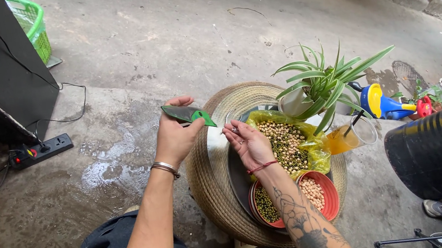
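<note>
My left hand (174,137) was clamped on a green packet (189,114), held up over the woven surface (206,186). My right hand (249,144) pinched something too small to tell, over the yellow bag (312,149) of mixed beans. A red bowl (331,194) sat below it.

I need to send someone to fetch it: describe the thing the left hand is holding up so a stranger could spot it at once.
Start at the round woven straw table on the wet concrete floor, which bears a yellow bag of mixed beans. Just above its left edge, the left hand pinches a small flat card. It is dark grey with a bright green corner, the only thin, flat, angular thing among bowls, beans and leaves.
</note>
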